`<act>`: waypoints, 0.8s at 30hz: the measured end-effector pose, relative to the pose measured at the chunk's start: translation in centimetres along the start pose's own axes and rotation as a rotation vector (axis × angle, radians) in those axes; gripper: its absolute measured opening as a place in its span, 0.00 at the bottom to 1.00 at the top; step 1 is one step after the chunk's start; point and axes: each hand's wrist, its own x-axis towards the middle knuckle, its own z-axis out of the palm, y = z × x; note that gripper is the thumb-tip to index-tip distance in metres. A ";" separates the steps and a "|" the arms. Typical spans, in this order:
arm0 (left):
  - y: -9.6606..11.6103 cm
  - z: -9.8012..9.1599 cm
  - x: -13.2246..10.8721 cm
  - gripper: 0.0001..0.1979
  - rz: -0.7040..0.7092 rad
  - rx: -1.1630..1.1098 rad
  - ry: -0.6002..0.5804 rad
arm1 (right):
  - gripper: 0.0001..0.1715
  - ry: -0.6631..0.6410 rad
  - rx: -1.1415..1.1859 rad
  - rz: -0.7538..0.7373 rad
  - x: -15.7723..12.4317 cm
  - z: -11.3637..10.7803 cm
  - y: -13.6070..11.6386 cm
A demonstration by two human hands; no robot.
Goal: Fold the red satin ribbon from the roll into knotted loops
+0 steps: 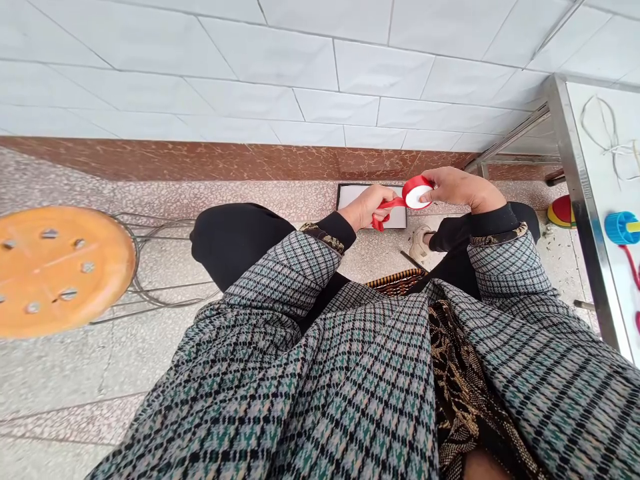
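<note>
The right hand (456,187) holds a roll of red ribbon (417,194), and the left hand (369,203) grips its unwound length (399,202). The roll is between both hands, above the terrazzo floor (150,363).

The ribbon roll (418,193) is red with a white middle. The coat (320,373) has grey, black and green checks. The stool (60,270) is orange. The table (605,193) is white with a silver edge.

A tray (353,193) lies below the left hand (369,205), which grips red ribbon (397,202) from the roll (418,193) in the right hand (454,188).
</note>
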 end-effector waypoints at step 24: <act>-0.8 0.1 0.4 0.30 -0.083 0.097 -0.051 | 0.18 -0.178 -0.668 -0.001 -0.5 1.6 -4.4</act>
